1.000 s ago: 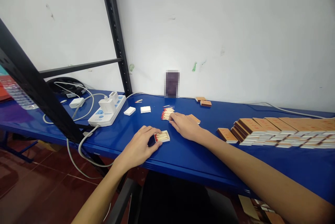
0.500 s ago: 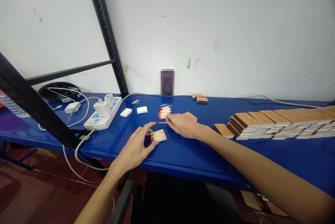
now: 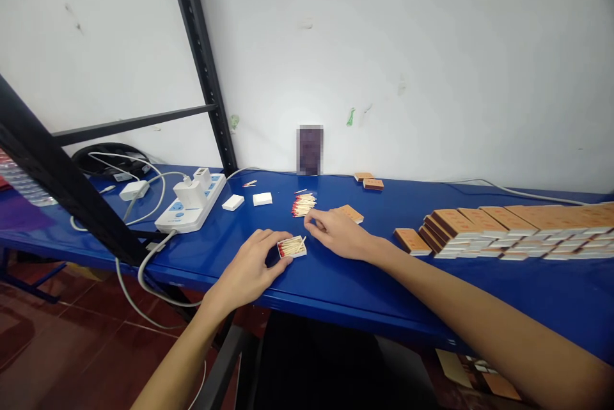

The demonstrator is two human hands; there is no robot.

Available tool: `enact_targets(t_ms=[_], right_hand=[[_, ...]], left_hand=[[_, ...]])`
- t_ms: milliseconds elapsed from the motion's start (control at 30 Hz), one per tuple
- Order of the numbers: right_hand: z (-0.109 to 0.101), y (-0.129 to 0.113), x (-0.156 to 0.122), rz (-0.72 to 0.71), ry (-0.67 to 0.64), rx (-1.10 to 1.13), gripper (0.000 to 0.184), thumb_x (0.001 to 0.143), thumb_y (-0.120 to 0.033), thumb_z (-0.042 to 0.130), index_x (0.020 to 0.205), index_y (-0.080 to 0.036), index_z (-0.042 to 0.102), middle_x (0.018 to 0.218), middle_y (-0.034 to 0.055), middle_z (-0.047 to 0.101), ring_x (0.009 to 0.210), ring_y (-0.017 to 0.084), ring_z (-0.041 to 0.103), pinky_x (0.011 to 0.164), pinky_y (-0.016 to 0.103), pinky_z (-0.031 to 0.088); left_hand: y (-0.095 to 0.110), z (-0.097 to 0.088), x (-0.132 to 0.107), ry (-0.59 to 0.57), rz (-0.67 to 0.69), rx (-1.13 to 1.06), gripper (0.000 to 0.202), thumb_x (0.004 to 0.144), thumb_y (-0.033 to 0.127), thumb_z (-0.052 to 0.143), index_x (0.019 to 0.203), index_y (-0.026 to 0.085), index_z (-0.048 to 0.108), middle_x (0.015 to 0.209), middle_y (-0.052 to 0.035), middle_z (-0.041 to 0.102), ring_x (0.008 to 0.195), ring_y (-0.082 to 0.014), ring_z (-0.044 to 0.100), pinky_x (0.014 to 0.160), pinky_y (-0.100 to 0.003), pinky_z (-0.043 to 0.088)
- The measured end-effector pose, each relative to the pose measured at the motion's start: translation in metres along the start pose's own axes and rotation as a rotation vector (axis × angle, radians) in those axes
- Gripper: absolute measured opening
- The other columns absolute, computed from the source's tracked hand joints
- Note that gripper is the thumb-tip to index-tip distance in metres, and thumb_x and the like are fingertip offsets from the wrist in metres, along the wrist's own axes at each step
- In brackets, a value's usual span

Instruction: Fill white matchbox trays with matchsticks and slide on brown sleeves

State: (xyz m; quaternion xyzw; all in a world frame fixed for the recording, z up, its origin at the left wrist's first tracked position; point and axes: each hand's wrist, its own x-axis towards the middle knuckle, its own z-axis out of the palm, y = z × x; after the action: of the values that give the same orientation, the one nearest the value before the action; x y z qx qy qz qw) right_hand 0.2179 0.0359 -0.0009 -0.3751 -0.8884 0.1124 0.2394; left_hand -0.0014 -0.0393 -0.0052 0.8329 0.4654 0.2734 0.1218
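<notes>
My left hand [image 3: 254,266] grips a white matchbox tray [image 3: 300,254] at its left end, thumb on the near side and fingers on the far side. Matches [image 3: 289,247] with red heads to the left fill the tray, and one lies slanted on top towards the right end. Just beyond the tray's right end, my right hand [image 3: 336,233] hovers with its fingers curled together and no match visible in them. Past its fingertips lies a pile of loose matches [image 3: 303,204]. An orange matchbox [image 3: 352,213] is partly hidden behind the right hand.
Two white trays [image 3: 262,199] lie left of the pile, near a few stray matches [image 3: 250,183]. A power strip [image 3: 192,208] with cables stands by the black shelf post [image 3: 204,45]. Stacked matchboxes [image 3: 508,228] line the right side of the blue table [image 3: 336,288].
The single match pinched by my right hand above the tray now lies slanted in the tray. My right fingers have drawn slightly back, and my left index finger has come down onto the tray.
</notes>
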Motion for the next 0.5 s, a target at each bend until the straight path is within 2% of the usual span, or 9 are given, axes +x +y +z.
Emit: enact_targets(t_ms=[200, 367, 500], right_hand=[[-0.0008, -0.0055, -0.0071, -0.098, -0.075, 0.138, 0.011, 0.091, -0.022, 0.048, 0.096, -0.020, 0.057, 0.057, -0.0067, 0.043, 0.052, 0.010, 0.040, 0.055, 0.024, 0.028], [-0.0009, -0.0053, -0.0076, -0.153, -0.102, 0.157, 0.012, 0.091, -0.024, 0.050, 0.083, -0.019, 0.057, 0.067, -0.0032, 0.050, 0.059, 0.010, 0.042, 0.057, 0.024, 0.031], [-0.0017, -0.0074, -0.0085, -0.145, -0.127, 0.165, 0.013, 0.093, -0.025, 0.048, 0.085, -0.019, 0.056, 0.070, -0.0030, 0.053, 0.061, 0.010, 0.043, 0.059, 0.024, 0.032]], left_hand=[[0.0026, -0.0007, -0.0012, 0.004, -0.002, 0.000, 0.029, 0.093, 0.031, 0.056, 0.121, 0.026, 0.058, 0.116, -0.0005, 0.064, 0.104, -0.0217, 0.055, 0.092, -0.037, 0.043], [0.0040, -0.0012, -0.0012, 0.000, -0.004, 0.002, 0.028, 0.093, 0.030, 0.057, 0.121, 0.027, 0.058, 0.114, 0.0002, 0.065, 0.103, -0.0211, 0.055, 0.091, -0.036, 0.044], [0.0031, -0.0013, -0.0013, 0.002, -0.006, 0.004, 0.030, 0.092, 0.031, 0.057, 0.122, 0.027, 0.057, 0.116, -0.0003, 0.064, 0.104, -0.0214, 0.055, 0.092, -0.036, 0.044]])
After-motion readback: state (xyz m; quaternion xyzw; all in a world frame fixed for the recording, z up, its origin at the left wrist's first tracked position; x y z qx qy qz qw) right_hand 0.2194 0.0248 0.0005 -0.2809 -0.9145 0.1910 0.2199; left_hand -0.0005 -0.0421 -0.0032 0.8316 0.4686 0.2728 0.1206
